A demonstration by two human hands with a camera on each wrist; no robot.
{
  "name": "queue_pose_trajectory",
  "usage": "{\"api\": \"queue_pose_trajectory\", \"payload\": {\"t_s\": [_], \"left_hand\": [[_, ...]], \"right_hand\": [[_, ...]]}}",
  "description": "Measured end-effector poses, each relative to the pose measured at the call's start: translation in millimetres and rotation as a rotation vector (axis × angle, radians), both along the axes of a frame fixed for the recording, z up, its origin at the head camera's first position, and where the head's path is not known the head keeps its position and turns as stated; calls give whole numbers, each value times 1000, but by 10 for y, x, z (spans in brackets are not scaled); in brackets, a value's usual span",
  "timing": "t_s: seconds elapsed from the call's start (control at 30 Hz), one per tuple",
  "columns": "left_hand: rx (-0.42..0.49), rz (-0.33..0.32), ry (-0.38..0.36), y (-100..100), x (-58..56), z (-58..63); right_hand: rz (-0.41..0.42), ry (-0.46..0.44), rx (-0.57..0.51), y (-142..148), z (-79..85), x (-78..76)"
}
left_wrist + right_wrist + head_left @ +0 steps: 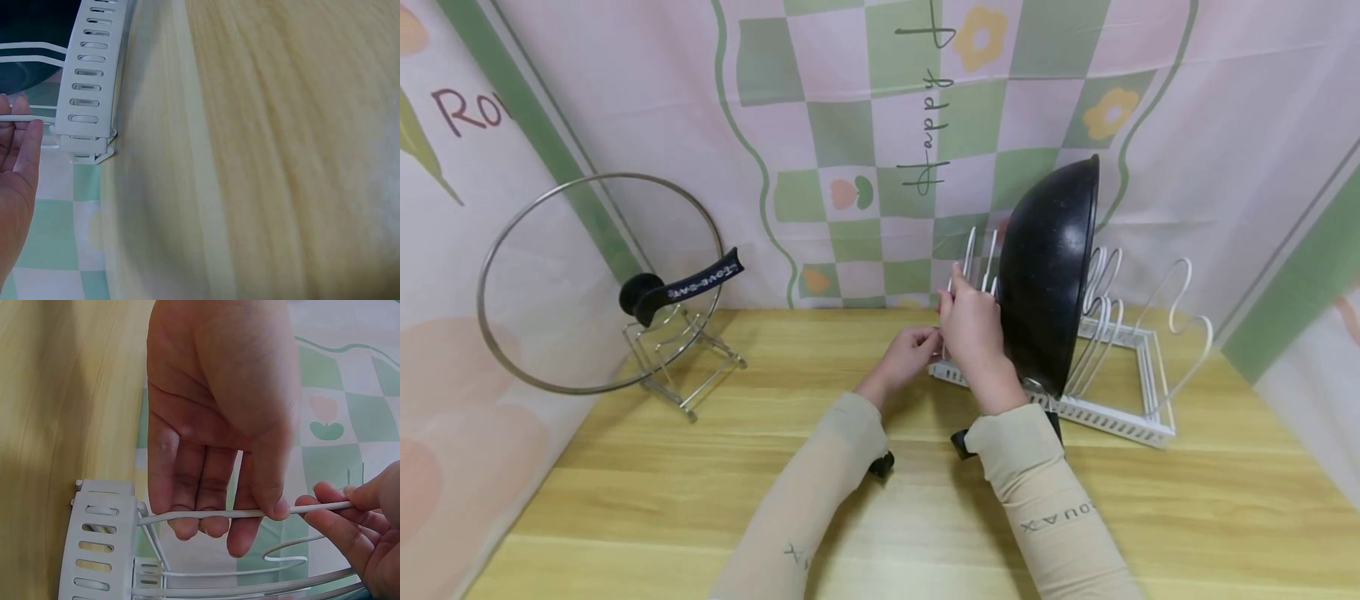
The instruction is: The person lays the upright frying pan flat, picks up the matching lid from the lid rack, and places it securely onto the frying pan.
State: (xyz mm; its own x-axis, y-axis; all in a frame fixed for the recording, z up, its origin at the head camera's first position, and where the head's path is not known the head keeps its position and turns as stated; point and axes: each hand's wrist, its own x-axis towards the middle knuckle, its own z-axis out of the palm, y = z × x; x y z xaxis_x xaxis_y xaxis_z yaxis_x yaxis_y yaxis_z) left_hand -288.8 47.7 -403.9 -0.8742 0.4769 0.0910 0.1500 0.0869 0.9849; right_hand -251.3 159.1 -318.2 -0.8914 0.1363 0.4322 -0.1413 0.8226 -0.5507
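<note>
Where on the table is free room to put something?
Bare tabletop lies between the lid stand and left hand, and before the white rack, beside the right sleeve. Crowded: the rack's left part, with wok, right hand and left hand.

Pale beige sleeves with broad cuffs, seen on my remote feed.
I take the right cuff (1017, 442) as my mark: a wide, plain, grey-beige band. Elbow-side of it, the right sleeve (1071, 557) is warmer beige and creased, crossed by dark lettering (1051, 522). Left of the right cuff I see a matching left cuff (856, 427) and left sleeve (808, 500), its dark print (792, 552) including an X. Beyond the right cuff, the right hand (972, 329) is bare, as is the left hand (908, 358) farther left.
</note>
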Motion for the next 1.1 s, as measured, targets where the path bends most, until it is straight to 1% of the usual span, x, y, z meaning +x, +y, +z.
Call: {"api": "queue_pose_trajectory", "payload": {"t_s": [0.17,0.43,0.63,0.77,0.83,0.9,1.0,1.1], "left_hand": [[-8,5,-10,-20,14,3],[-15,21,-6,-16,15,4],[-8,17,-6,-25,34,-6],[-7,23,-11,-26,51,-12],[-17,40,-7,-23,61,-11],[-33,65,11,-11,65,-10],[-67,111,63,9,72,-5],[-102,155,106,34,82,-4]], "right_hand": [[0,1,19,-15,5,0],[-12,38,21,-40,11,26],[-12,31,13,-49,-1,37],[-10,6,-6,-46,-2,40],[-4,-9,-15,-42,2,37],[2,-14,-17,-37,10,26],[11,-31,-7,-27,26,6],[20,-75,11,-24,59,-6]]}}
